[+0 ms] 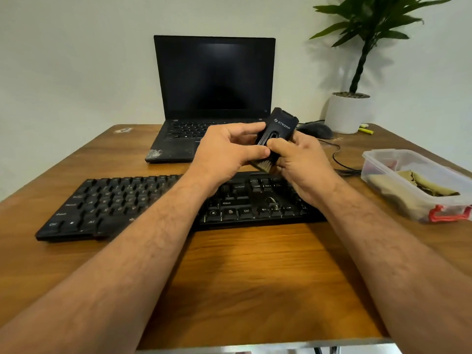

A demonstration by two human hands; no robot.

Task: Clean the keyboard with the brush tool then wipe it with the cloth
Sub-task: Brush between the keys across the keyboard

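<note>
A black keyboard [122,205] lies across the middle of the wooden table [255,277]. Above its right half both hands hold a black brush tool [279,125] with white lettering, tilted, its pale bristles pointing down between the hands. My left hand [227,152] grips the tool's lower left side, thumb on its front. My right hand [301,162] holds the lower right side, thumb laid across the tool's slider. An olive cloth [429,185] lies folded inside a clear plastic box [383,159] at the right.
An open black laptop [214,80] with a dark screen stands behind the keyboard. A black mouse [316,130] with its cable, a potted plant [344,113] and a yellow marker [366,130] sit at the back right. The table's front edge is near me.
</note>
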